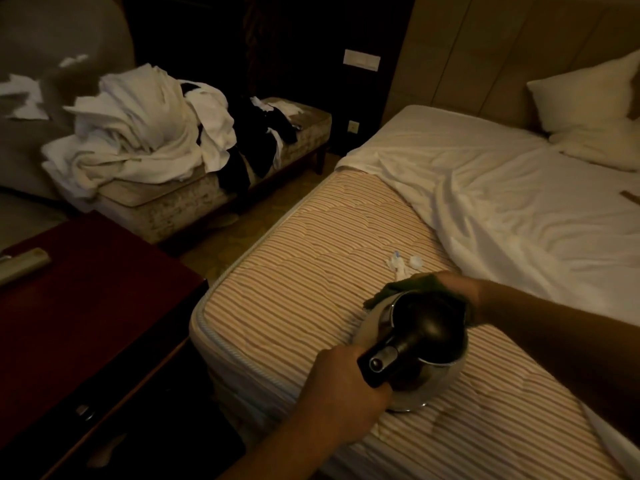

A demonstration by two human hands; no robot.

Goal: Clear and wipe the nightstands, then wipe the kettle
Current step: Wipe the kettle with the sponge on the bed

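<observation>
Striped mattress [304, 258] — left hand [343, 393] round kettle [426, 334] handle, right [457, 289] pressing cloth [408, 284]

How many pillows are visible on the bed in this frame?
1, as far as the frame shows: a white pillow leaning against the headboard at the far right of the bed. More may lie beyond the right edge, out of view.
</observation>
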